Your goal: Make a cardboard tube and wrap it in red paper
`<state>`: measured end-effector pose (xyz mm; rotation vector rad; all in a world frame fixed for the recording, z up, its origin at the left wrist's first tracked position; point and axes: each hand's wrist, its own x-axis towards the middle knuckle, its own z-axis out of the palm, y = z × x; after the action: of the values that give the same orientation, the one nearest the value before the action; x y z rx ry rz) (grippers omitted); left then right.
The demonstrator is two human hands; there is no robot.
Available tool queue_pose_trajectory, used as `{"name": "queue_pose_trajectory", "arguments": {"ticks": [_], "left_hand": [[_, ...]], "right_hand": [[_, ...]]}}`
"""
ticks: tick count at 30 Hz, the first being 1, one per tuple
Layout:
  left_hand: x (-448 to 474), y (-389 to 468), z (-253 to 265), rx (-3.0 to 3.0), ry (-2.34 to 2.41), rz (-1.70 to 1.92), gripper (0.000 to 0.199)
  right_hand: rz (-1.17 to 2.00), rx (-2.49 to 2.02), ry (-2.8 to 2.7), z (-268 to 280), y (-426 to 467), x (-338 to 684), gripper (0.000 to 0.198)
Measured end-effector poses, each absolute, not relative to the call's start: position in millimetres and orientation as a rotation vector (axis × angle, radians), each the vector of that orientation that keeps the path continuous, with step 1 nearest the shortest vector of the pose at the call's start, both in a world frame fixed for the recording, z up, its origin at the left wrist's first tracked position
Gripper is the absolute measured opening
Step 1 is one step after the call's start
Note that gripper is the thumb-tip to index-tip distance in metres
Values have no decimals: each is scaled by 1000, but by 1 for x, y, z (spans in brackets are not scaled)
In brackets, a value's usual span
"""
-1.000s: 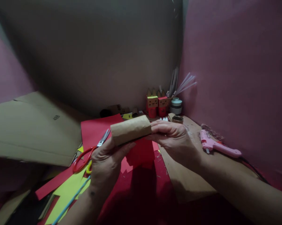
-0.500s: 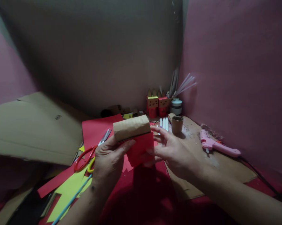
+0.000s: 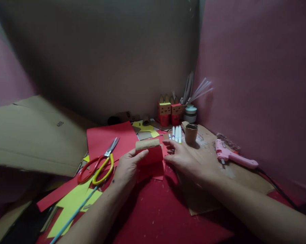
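Observation:
My left hand [image 3: 127, 166] is closed on a brown cardboard tube [image 3: 147, 144] with red paper [image 3: 153, 155] against its near side, the thumb pressing on the paper. Tube and paper are held low over the table, lying sideways. To the right of them is my right hand [image 3: 180, 157], its fingers apart and curved near the paper's right edge, holding nothing. Scissors [image 3: 107, 154] with one red and one yellow handle lie open left of my left hand. A red sheet [image 3: 112, 135] spreads behind them.
A pink glue gun [image 3: 234, 157] rests on cardboard [image 3: 206, 159] at the right, near a short cardboard tube [image 3: 191, 134] and several markers [image 3: 176, 134]. Red figures with cardboard faces [image 3: 165, 109] and a lidded jar [image 3: 190, 113] stand behind. Yellow paper [image 3: 74, 198] lies left.
My left hand has lowered the tube and red paper and tilted them, so less of both shows. My right hand's fingers have come away from the paper to its right side.

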<state>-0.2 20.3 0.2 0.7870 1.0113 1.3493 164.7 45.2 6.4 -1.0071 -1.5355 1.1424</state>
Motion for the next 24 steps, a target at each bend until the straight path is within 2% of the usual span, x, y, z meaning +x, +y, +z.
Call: {"name": "queue_pose_trajectory", "arguments": {"ticks": [2, 4, 11, 16, 21, 24], "left_hand": [[1, 21, -5, 761, 1031, 1337, 38], [3, 19, -6, 784, 1051, 1330, 38], [10, 11, -5, 942, 1042, 1242, 34], [10, 10, -4, 1052, 1021, 1215, 33], [7, 11, -7, 1022, 1119, 1299, 29], [9, 9, -8, 990, 1099, 1313, 29]], "right_hand": [[962, -1130, -1573, 4, 42, 166, 49], [927, -1127, -1574, 2, 39, 166, 43], [1550, -909, -1387, -1, 34, 164, 23], [1640, -980, -1286, 3, 36, 165, 15], [1604, -994, -1242, 6, 33, 162, 13], [1647, -945, -1220, 4, 31, 160, 19]]}}
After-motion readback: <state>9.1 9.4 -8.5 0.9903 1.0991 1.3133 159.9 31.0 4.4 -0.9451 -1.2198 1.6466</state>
